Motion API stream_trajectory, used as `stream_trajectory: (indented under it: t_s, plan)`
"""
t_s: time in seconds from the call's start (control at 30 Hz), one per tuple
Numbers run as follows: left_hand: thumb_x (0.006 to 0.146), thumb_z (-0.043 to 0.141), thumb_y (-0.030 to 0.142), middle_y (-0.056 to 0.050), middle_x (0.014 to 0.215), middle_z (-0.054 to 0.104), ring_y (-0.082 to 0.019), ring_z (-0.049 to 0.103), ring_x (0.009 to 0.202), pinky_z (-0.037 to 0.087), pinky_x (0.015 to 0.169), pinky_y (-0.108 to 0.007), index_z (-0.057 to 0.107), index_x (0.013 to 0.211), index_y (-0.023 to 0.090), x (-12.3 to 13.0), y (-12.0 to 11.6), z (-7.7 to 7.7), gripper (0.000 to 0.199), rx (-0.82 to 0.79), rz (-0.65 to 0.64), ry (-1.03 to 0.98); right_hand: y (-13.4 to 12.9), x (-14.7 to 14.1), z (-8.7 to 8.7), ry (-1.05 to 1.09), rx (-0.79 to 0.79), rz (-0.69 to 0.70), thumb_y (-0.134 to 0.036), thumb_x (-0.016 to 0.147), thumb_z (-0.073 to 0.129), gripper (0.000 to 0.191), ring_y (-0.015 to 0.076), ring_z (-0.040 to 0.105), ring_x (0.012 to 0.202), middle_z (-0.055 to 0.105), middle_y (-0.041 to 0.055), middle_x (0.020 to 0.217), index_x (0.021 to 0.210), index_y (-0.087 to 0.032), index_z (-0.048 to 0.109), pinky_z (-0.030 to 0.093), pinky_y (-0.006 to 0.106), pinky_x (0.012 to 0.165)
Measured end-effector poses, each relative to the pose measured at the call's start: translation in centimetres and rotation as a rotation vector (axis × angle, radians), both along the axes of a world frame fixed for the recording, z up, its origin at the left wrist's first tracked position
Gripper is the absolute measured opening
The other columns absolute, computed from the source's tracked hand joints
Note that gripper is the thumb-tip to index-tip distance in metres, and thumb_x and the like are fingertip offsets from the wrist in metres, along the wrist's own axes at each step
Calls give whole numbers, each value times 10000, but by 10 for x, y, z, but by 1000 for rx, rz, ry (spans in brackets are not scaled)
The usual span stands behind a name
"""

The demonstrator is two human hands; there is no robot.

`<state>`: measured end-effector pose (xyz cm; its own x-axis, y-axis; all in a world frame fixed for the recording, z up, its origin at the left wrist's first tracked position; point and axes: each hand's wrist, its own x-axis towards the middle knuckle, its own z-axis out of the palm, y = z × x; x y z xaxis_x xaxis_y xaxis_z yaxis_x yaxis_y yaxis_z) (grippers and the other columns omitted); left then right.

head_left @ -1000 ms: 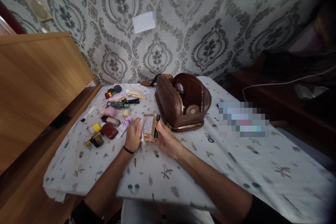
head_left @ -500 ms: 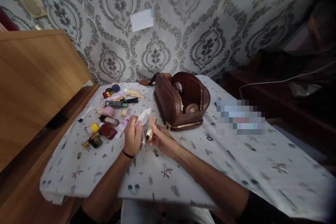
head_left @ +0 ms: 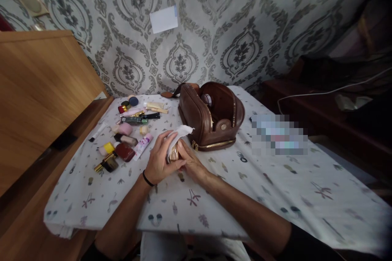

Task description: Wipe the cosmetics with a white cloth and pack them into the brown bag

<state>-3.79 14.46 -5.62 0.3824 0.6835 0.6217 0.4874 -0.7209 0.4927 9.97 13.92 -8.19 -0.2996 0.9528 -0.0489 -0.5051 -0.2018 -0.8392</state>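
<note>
Fingers of my left hand (head_left: 159, 158) press a white wipe (head_left: 181, 131) over a small gold cosmetic case (head_left: 174, 153). On the other side, my right hand (head_left: 191, 162) grips that case, and its fingers partly hide it. Both hands are together above the table, just in front of a brown leather makeup bag (head_left: 196, 118). The bag's top is unzipped and gapes open, with a small round-ended container (head_left: 207, 100) inside. Left of my hands lies a purple-and-white tube (head_left: 143, 146), near a dark red bottle (head_left: 125, 152).
Several cosmetics spread over the table's left side, among them a black-and-gold bottle (head_left: 107, 164), a dark green tube (head_left: 134, 120) and a cream tube (head_left: 154, 105). A blurred-out item (head_left: 280, 134) lies at right. A wooden cabinet (head_left: 45, 102) borders the left edge; patterned wall behind.
My left hand has brought the white wipe rightward onto the gold case, where the two were apart before. The case is now mostly covered by wipe and fingers.
</note>
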Motion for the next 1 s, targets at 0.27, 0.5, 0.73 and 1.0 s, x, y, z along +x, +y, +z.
stream_trajectory:
  t_s: [0.27,0.5,0.73,1.0]
  plan:
    - [949,580,331,-83,1079,687,-205,637,1051,503,932,-351,675,1039,198,-4,3,1,187,157,107,-123,1,1,-3,13,10,28,-663,775,683,484,107,507,550,553,-31,714,990,-241,585,436,204,413]
    - [953,555,319,-33,871,709,-166,653,848,495,797,-289,663,806,181,-6,3,8,229,41,227,-328,3,7,0,64,-28,126,-411,701,849,501,107,634,509,681,-30,733,1047,-206,549,495,182,433]
    - [997,410,451,-57,898,698,-186,646,880,491,844,-304,667,902,168,-7,6,2,394,-201,240,-485,5,13,2,173,-125,222,-370,728,849,461,96,644,442,690,-33,645,1040,-183,565,455,129,381]
    - [878,611,512,-120,1494,463,-283,432,1389,362,1154,-411,371,1479,212,-11,9,-18,713,-176,44,-324,7,9,-3,406,-199,146,-237,781,821,287,125,730,624,752,21,759,942,-168,593,595,177,578]
